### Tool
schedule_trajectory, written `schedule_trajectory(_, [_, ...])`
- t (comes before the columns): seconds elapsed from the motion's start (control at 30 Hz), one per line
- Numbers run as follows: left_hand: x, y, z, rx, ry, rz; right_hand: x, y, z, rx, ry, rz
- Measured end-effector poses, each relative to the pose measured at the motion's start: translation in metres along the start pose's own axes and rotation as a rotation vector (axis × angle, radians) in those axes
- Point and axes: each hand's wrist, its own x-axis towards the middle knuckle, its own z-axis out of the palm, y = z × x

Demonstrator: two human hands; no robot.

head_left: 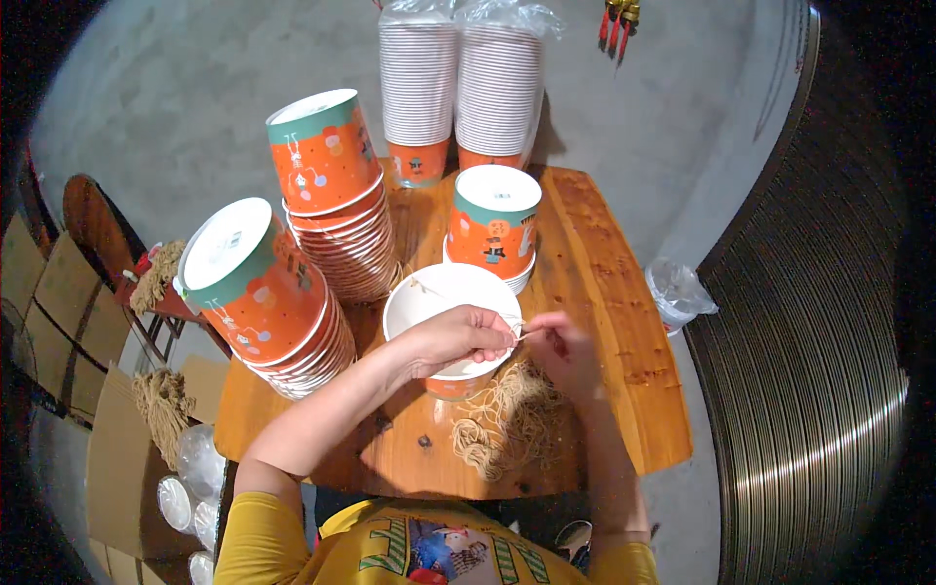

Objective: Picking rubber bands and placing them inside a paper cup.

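Left hand [458, 338] and right hand [564, 353] both pinching one thin string [524, 331] at the rim of the open white cup [429, 297], middle of the tabletop [624, 322]. Loose string pile [507, 421] at near edge; many stacked cups [327, 210] untouched, probably much left.

Yellow short-sleeved shirt [429, 546] with colourful printed front.

Plastic-wrapped cup stacks [458, 83]; cardboard boxes [122, 487] left.

A small wooden table [624, 322] carries stacks of orange paper cups [336, 229]; an open cup [450, 302]; a heap of tan string [507, 419].
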Motion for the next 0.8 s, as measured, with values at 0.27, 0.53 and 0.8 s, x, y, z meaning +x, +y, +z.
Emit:
schedule_trajectory(0.27, [0.002,-0.003,-0.001,0.025,-0.017,0.023,-0.006,-0.02,0.006,-0.507,0.044,-0.303])
schedule_trajectory(0.53, [-0.001,0.006,0.005,-0.332,-0.056,-0.183,-0.022,-0.014,0.039,-0.193,0.201,-0.131])
schedule_trajectory(0.8, [-0.003,0.0,0.004,-0.319,0.043,-0.102,-0.024,-0.018,0.023,-0.299,0.129,-0.064])
